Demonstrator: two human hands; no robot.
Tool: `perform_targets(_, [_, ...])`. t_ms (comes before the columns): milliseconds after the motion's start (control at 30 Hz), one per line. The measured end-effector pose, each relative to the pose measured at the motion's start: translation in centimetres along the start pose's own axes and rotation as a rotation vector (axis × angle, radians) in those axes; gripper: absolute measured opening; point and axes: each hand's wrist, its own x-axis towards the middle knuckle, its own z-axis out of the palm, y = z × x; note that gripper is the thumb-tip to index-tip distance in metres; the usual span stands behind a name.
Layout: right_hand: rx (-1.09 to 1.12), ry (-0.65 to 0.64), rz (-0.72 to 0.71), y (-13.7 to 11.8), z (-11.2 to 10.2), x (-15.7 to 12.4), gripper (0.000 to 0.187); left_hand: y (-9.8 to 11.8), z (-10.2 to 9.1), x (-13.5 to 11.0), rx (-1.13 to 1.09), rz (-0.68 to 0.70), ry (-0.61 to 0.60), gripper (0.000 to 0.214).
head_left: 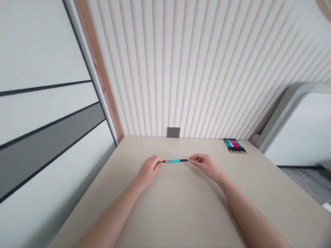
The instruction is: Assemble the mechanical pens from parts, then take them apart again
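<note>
A slim pen (175,160) with a teal barrel and black ends lies level in the air just above the beige tabletop (183,212). My left hand (149,170) pinches its left end between the fingertips. My right hand (203,166) holds the opposite end in the same way, its fingers reaching in from the right. A neat row of several similar pens (234,145) in teal, red and black lies at the far right of the table, well beyond both hands.
A ribbed cream wall panel (201,67) with a grey wall socket (173,132) rises behind the table. A tall white-and-grey panelled wall stands along the left side. A white cabinet (299,126) stands beyond the right edge, above a grey floor.
</note>
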Motion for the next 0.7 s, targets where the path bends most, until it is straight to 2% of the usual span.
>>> perform_targets(333, [0.071,-0.03,0.033,-0.13,1.08,-0.11,0.04,0.01,-0.13,0.03,0.014,0.008,0.004,0.008])
perform_targets(700, [0.128,-0.003,0.02,0.06,1.05,-0.04,0.041,0.09,0.08,-0.15,0.051,-0.037,-0.082,0.012])
